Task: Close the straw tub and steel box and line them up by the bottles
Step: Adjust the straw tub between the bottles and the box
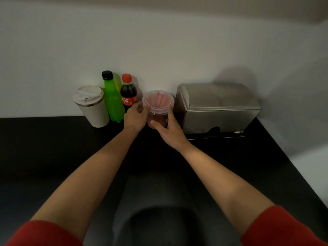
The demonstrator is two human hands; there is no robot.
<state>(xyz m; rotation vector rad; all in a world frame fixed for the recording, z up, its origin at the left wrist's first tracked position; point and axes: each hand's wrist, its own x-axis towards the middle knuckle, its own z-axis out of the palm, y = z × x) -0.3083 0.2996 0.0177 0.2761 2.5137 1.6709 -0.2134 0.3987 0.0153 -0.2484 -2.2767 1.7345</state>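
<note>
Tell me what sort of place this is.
Probably a kitchen or drinks counter: a dark countertop against a white wall holds soft-drink bottles, a lidded travel cup, a straw tub and a steel box.

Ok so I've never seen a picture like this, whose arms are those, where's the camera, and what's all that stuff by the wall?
The camera is worn on a person's head and looks down, so the two bare arms are the wearer's own. The left hand and the right hand both hold a clear plastic tub of pink straws; its lid seems to be on. Everything stands on a black counter against a white wall. From left to right: a cream travel cup, a green bottle, a cola bottle, the tub, then a steel box with its lid down.
</note>
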